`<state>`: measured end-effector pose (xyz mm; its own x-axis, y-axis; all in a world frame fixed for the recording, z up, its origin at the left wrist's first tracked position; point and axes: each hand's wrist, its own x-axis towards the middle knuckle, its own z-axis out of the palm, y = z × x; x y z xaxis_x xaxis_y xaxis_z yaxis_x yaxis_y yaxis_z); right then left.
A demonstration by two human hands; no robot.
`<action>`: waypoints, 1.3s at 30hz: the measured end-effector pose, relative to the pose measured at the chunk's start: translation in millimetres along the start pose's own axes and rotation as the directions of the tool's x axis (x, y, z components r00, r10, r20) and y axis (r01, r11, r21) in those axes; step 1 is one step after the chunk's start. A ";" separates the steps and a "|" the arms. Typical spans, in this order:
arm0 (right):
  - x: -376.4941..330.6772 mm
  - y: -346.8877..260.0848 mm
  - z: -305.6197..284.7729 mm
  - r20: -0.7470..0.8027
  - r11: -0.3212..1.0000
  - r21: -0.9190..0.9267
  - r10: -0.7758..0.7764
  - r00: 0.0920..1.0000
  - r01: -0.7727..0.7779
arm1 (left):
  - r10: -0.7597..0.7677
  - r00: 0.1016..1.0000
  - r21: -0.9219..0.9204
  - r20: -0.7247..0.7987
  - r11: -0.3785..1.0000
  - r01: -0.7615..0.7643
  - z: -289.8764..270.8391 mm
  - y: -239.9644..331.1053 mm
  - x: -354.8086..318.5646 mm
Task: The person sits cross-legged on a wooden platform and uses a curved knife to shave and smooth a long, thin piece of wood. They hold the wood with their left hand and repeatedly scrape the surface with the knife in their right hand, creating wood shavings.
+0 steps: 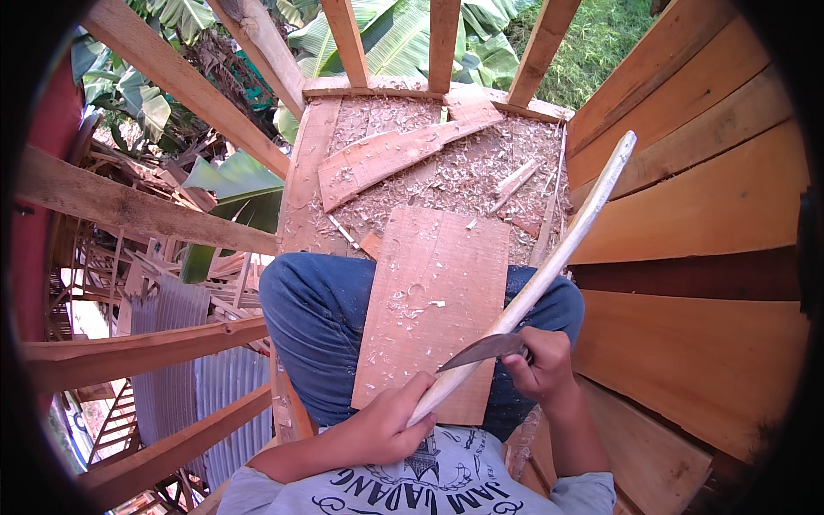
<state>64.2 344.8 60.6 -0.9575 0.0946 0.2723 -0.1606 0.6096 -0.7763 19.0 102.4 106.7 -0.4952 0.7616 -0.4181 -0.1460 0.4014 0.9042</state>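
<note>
A long, pale wooden stick, slightly curved, runs from my lap up to the far right. My left hand is closed around its near end, close to my shirt. In my right hand is a knife, gripped by its handle, which the fingers mostly hide. Its dark, curved blade lies across the stick, a little beyond my left hand. Beneath both is a flat wooden board resting on my thighs, with a few curled shavings scattered over it.
Wood shavings cover the plank floor ahead, where an irregular wooden offcut and thin scraps lie. Wooden slats form an open railing at left and front. A plank wall stands close on the right. Corrugated sheets show below left.
</note>
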 end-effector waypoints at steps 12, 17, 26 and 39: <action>-10.9 1.3 10.8 0.028 0.998 0.007 0.070 0.997 -0.070 | 0.039 0.986 0.212 -0.163 0.977 -0.003 -10.0 -1.7 7.2; -1.8 16.8 2.5 -0.118 0.965 -0.129 0.212 0.970 -0.227 | -0.025 0.964 0.170 -0.266 0.983 0.073 -8.9 0.2 4.1; 5.2 22.4 2.3 -0.168 0.966 -0.210 0.115 0.979 -0.150 | -0.092 0.976 0.146 -0.196 0.982 0.122 -11.2 3.0 2.1; -0.8 17.7 1.8 -0.134 0.965 0.039 0.263 0.955 -0.260 | -0.085 0.990 0.144 -0.114 0.984 0.101 -9.5 -4.6 -3.0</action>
<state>61.7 354.0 45.7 -0.9250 0.3561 0.1323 0.0848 0.5330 -0.8418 13.1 93.4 104.7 -0.5758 0.6615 -0.4805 -0.0701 0.5456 0.8351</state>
